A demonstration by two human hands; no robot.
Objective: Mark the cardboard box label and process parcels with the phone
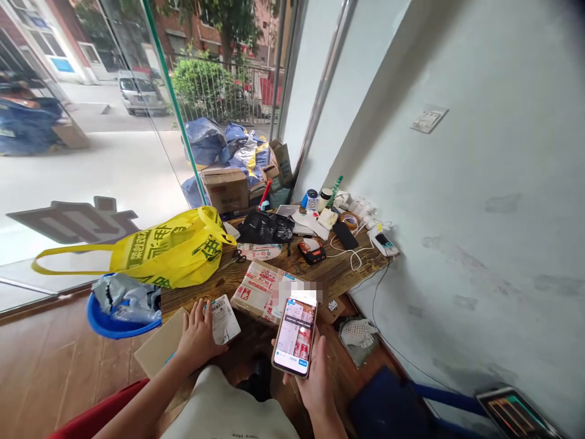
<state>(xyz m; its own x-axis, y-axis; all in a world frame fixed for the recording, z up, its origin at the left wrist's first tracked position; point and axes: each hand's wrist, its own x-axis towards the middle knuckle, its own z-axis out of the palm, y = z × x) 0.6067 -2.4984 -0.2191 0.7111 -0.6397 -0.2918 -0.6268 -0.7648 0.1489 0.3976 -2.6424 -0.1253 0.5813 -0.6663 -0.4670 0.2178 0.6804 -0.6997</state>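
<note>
My right hand [316, 375] is wrapped round a smartphone [295, 341], its lit screen facing up at me. The phone hangs over the near edge of a cardboard parcel [260, 289] covered in red-printed tape. Resting with fingers stretched out, my left hand [198, 335] lies on top of a plain cardboard box [159, 341]. A white shipping label [225, 321] shows on that box, just right of my fingers; the palm hides part of the surface. Scissors [238, 256] lie beyond the taped parcel.
A yellow tote bag [173, 247] covers the table's left end, above a blue basin [114, 323] of plastic wrapping. Further back are a black plastic bag [267, 227], a small label printer [312, 250], tape [350, 221] and a white cable [354, 259]. A wall bounds the right.
</note>
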